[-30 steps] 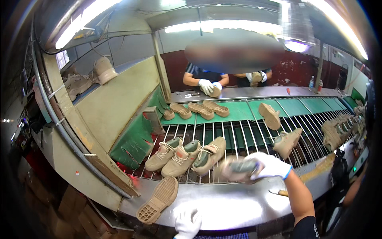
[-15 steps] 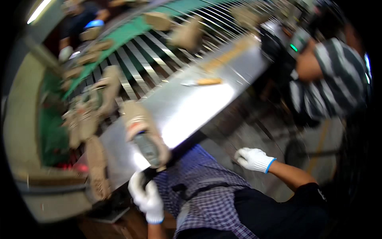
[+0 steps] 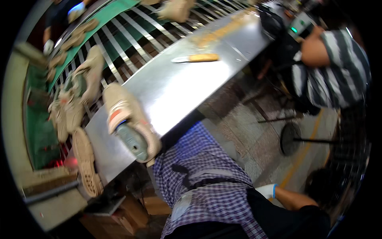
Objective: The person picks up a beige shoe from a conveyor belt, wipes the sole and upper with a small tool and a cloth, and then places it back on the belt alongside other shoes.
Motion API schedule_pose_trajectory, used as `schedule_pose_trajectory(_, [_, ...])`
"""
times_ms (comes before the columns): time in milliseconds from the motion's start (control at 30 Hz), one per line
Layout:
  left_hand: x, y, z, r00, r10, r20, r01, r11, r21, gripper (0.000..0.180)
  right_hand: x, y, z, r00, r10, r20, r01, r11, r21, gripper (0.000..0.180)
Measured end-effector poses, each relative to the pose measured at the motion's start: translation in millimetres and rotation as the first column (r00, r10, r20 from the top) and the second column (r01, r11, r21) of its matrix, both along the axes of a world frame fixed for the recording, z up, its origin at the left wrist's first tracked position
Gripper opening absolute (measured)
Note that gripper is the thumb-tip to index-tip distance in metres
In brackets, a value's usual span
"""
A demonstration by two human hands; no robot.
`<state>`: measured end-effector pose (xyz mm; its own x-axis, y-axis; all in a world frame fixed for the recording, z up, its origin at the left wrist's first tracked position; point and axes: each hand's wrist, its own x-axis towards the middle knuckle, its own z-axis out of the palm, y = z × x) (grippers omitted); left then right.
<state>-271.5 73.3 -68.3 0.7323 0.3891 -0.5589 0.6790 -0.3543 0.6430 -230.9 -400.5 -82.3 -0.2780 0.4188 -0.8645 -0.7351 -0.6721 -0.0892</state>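
Beige shoe [image 3: 133,115], head view: on the metal bench [image 3: 179,91], left of your apron [image 3: 203,171]. Long axis runs from the toe by the slatted rack [image 3: 121,51] to the heel at the bench's near edge, heel toward you. From your right hand [image 3: 266,191] it lies up and left, well apart, your apron between. Those fingers are hidden behind your dark shirt [image 3: 278,221]; can't tell if they're apart, together or on something. Your left hand is out of frame, so can't say which is nearer. Containers: shoe has a grey-green last [image 3: 133,142] in it; cardboard box [image 3: 157,205] under the bench, contents not visible
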Motion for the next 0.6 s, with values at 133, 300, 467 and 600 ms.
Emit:
schedule_pose_trajectory(133, [-63.4,-37.8,-19.7,0.986,0.021,-0.166,-0.062,0.967,-0.248,0.042,38.4,-24.9,-0.8,0.971,0.233,0.049,-0.229,0.971,-0.075,0.054])
schedule_pose_trajectory(300, [-103.0,-19.5,-19.4,0.882,-0.397,-0.256,0.196,0.800,-0.567,0.044,25.4,-32.5,-12.2,0.938,0.340,0.068,-0.337,0.940,-0.049,0.055])
schedule_pose_trajectory(467, [-99.5,14.5,-24.8,0.869,-0.472,-0.147,0.257,0.686,-0.681,0.045,114.8,-21.3,-14.8,0.452,0.742,0.495,-0.782,0.597,-0.180,0.056])
schedule_pose_trajectory(600, [-13.5,50.6,3.2,0.977,0.187,-0.103,-0.213,0.825,-0.523,0.045,246.2,94.2,80.6,0.054,0.444,0.895,-0.252,0.873,-0.417,0.036])
